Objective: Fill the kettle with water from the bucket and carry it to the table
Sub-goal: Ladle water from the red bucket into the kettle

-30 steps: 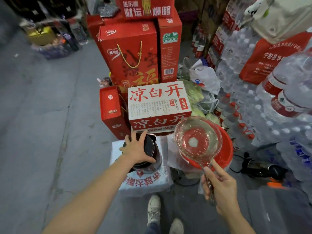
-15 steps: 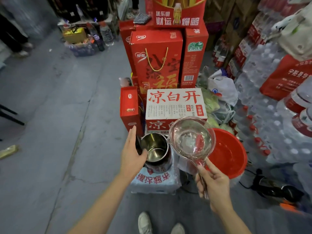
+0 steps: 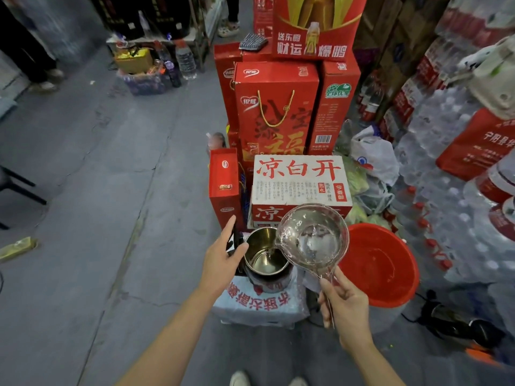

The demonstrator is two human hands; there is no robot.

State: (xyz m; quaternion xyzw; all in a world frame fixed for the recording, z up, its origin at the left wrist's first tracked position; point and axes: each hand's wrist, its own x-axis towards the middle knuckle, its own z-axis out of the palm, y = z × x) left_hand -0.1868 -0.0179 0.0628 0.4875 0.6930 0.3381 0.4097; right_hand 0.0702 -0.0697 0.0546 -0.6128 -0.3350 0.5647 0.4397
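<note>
A steel kettle [image 3: 264,256] stands open on a wrapped pack of bottles [image 3: 262,305]. My left hand [image 3: 223,260] is at the kettle's left side, thumb against the rim, holding the black lid [image 3: 237,246] back with fingers stretched out. My right hand [image 3: 345,305] grips the handle of a clear plastic scoop [image 3: 313,240]. The scoop holds water, is tilted left, and its spout hangs over the kettle's mouth with a thin stream falling in. A red bucket [image 3: 381,266] sits on the floor just right of the scoop.
Red gift cartons [image 3: 276,107] and a white carton [image 3: 299,179] are stacked right behind the kettle. Packs of bottled water [image 3: 451,196] wall off the right side. A black appliance with cord [image 3: 459,327] lies lower right. Grey concrete floor [image 3: 97,190] spreads left.
My left hand lifted the lid off the kettle's mouth and holds it back. My right hand carried the scoop left from above the bucket and tipped it over the kettle.
</note>
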